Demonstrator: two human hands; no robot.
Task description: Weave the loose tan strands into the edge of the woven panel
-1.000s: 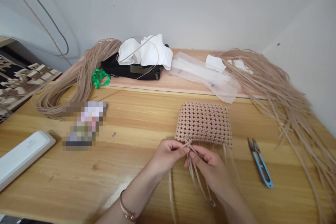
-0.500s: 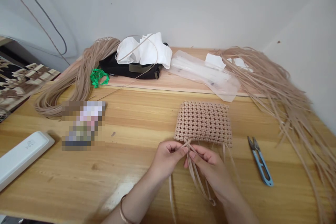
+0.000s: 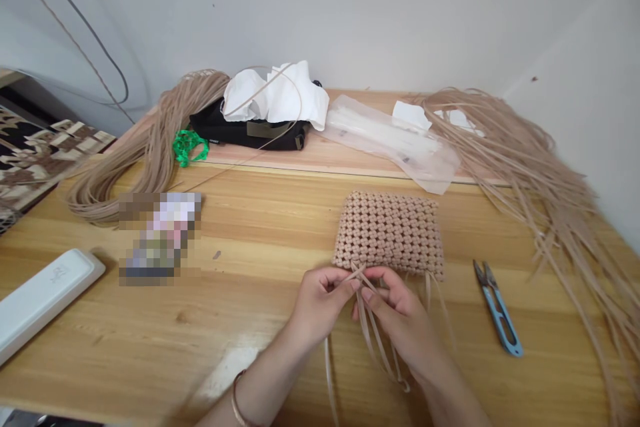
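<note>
A tan woven piece made of small knots lies on the wooden table, its near edge toward me. At its near left corner, loose tan weaving strips cross and hang down. My left hand pinches these strips between thumb and forefinger. Close beside it, my right hand is also closed on the strips, its thumb against the crossing. Other strip ends dangle from the near right edge of the piece. The exact crossing is partly hidden by my fingertips.
Blue-handled thread snips lie at the right. Bundles of tan strips rest at the back left and right. Behind are a black pouch with white paper, a plastic bag and green ribbon. A white case sits left.
Both hands keep their pinch on the strips at the corner. My right fingers have shifted slightly, the forefinger drawn a little higher toward the edge.
</note>
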